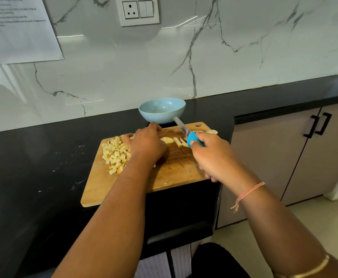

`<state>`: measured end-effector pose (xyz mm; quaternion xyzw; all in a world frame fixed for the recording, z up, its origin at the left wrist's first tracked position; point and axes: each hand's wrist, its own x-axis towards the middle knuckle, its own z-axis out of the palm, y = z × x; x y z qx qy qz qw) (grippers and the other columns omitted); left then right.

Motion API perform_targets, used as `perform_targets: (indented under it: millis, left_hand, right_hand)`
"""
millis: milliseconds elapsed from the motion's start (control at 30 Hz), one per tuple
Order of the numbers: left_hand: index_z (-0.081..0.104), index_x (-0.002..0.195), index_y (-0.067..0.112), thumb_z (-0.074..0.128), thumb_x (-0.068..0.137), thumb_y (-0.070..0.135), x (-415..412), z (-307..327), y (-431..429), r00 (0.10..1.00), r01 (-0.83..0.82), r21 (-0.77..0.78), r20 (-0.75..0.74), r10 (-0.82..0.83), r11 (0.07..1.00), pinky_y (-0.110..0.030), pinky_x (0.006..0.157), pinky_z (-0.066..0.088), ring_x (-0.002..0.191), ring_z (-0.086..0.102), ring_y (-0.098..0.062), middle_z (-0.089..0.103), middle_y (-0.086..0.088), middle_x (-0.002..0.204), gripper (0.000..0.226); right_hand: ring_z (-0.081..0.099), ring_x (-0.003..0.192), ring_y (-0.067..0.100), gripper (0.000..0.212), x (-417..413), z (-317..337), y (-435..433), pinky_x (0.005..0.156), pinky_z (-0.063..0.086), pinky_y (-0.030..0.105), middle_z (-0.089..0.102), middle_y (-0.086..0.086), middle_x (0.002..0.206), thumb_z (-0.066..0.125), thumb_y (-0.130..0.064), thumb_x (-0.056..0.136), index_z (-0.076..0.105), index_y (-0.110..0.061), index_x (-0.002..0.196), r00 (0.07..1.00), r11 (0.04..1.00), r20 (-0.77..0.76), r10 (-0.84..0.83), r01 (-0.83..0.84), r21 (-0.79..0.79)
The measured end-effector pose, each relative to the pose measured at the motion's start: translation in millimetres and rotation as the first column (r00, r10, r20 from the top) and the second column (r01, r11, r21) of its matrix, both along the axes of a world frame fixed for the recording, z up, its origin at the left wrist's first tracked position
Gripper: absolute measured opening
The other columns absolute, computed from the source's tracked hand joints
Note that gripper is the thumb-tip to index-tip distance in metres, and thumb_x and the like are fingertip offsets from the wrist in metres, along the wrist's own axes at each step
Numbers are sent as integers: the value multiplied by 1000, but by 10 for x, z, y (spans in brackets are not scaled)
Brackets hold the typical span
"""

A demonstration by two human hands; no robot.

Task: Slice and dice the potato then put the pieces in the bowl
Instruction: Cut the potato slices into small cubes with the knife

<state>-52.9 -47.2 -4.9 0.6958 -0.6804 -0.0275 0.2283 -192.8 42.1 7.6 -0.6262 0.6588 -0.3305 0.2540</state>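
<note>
Knife is gripped by its handle in the right hand; the left hand arches over potato strips, grip unclear, diced pile to its left, bowl just beyond.

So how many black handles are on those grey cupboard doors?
2: one black bar handle on the left grey door, the other handle beside it on the right door; more may be hidden.

A black counter runs along the marble wall. A wooden cutting board lies flat on it. A light blue bowl stands on the counter just behind the board. Small pale specks dot the counter left of the board.
</note>
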Motion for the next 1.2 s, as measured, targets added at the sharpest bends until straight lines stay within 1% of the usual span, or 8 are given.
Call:
perform_targets:
  millis: [167,400,500,600,700,933,1067,1200]
  left_hand:
    - [56,119,28,51,95,22,-21,-39,-29,998,22,40,53,-24,999,-48,111,12,118,51,-19,63,5,112,26]
    - [60,108,27,48,97,26,26,-1,-23,995,-55,45,87,51,997,-47,106,18,115,49,-22,61,1,104,17]
    - [61,113,28,49,94,23,37,5,-15,995,-59,19,82,58,998,-50,108,17,122,43,-24,57,0,117,23]
    - [58,122,31,50,91,22,-4,2,4,998,25,16,53,-25,1000,-53,112,13,129,36,-23,55,3,127,34]
    - [58,119,32,47,93,26,-53,-17,22,994,86,33,60,-88,996,-52,111,11,127,39,-21,60,6,118,28]
    - [61,111,32,52,95,22,11,-13,-20,997,-39,14,69,38,999,-53,110,18,124,41,-24,61,2,115,21]
    - [54,127,33,54,91,25,-28,-14,4,998,12,16,64,-13,1000,-52,112,12,133,31,-21,56,4,128,37]
    - [57,122,34,51,91,39,-88,-44,-1,992,70,3,105,-70,998,-49,111,11,131,34,-19,59,6,120,32]
  right_hand:
    - [48,53,10,33,51,-29,-112,59,52,33,53,-2,70,36,-31,101,49,-24,130,1000,994,28,1,2,-109]
    - [49,49,9,38,80,-176,-198,43,44,21,55,-3,71,37,-33,101,44,-26,138,994,997,112,-8,16,-73]
    - [47,42,10,41,44,-185,-202,34,38,17,55,1,68,37,-29,101,40,-29,142,969,999,247,-11,20,-34]
    - [45,40,13,33,9,-158,-184,37,38,19,53,6,64,37,-28,101,50,-25,132,934,1000,357,-10,11,1]
    - [46,41,14,24,-11,-141,-177,41,40,22,54,6,62,38,-27,101,53,-23,120,921,1000,389,7,-11,9]
    - [48,43,15,28,-37,-151,-201,43,42,22,55,5,61,39,-30,101,53,-23,124,908,999,419,3,-20,38]
    - [48,44,15,24,-42,-153,-204,44,42,23,55,5,62,39,-31,101,53,-25,120,899,999,438,5,-27,44]
    - [47,42,14,14,-38,-160,-199,43,41,22,55,5,61,39,-30,101,52,-28,105,903,999,429,11,-23,23]
